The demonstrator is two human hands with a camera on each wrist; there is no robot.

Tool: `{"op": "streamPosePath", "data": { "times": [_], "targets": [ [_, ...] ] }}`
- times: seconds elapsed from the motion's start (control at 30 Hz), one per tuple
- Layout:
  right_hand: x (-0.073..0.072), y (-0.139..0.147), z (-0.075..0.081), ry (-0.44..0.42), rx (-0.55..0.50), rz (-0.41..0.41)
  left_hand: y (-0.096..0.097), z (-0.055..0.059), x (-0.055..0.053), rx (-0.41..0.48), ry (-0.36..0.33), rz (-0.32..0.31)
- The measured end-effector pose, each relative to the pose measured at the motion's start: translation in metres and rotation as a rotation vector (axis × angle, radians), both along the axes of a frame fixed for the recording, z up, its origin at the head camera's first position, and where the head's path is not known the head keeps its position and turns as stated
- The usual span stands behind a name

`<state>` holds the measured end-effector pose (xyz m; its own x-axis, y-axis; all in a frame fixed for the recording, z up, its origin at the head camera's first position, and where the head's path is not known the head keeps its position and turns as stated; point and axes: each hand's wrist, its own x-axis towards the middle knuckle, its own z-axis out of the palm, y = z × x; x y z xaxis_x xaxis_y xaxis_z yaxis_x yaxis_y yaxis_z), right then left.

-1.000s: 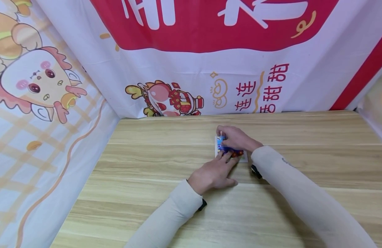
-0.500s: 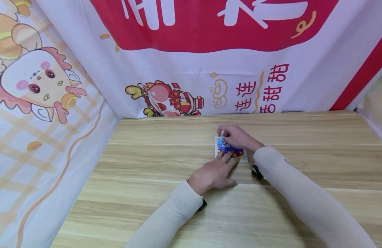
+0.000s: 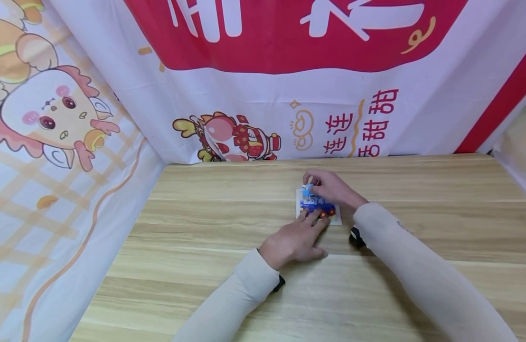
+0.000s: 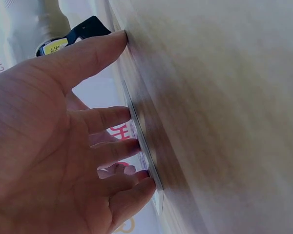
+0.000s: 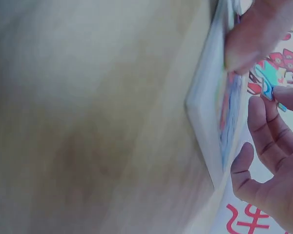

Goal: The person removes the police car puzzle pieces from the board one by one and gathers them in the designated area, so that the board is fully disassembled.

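A small flat board (image 3: 337, 220) with a white rim lies on the table, its picture showing a blue vehicle with eyes. My left hand (image 3: 294, 240) rests its extended fingertips on the board's near part; the left wrist view shows those fingers (image 4: 112, 152) touching its face. Above the far left corner, my right hand (image 3: 331, 187) pinches a small blue puzzle piece (image 5: 267, 89) between thumb and fingertips. The right wrist view shows the piece held tilted, apart from the board. Fingers partly hide the picture in the head view.
The wood-grain table (image 3: 194, 213) extends around the board on all sides. A printed white and red cloth (image 3: 263, 90) hangs along the back edge, and another patterned cloth (image 3: 75, 190) stands at the left. Each wrist wears a black strap (image 3: 357, 237).
My right hand has shifted slightly away and to the right, raising the puzzle piece off the board's far left corner. More of the vehicle picture shows. The left hand has stayed in place.
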<state>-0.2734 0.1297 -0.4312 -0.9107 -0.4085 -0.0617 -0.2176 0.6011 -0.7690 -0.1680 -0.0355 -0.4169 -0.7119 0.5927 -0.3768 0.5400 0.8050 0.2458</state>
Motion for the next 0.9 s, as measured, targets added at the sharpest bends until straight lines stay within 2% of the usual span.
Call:
{"op": "streamPosePath", "data": {
  "times": [0.47, 0.7, 0.9],
  "targets": [
    [-0.002, 0.052, 0.015, -0.055, 0.031, -0.138, 0.0, 0.0, 0.001, -0.004, -0.011, 0.012],
    [-0.009, 0.084, 0.014, -0.096, 0.047, -0.205, 0.0, 0.001, 0.002, 0.005, -0.018, 0.019],
    [-0.015, 0.106, 0.007, -0.14, 0.052, -0.249, 0.0, 0.001, 0.002, 0.009, -0.023, 0.023]
  ]
}}
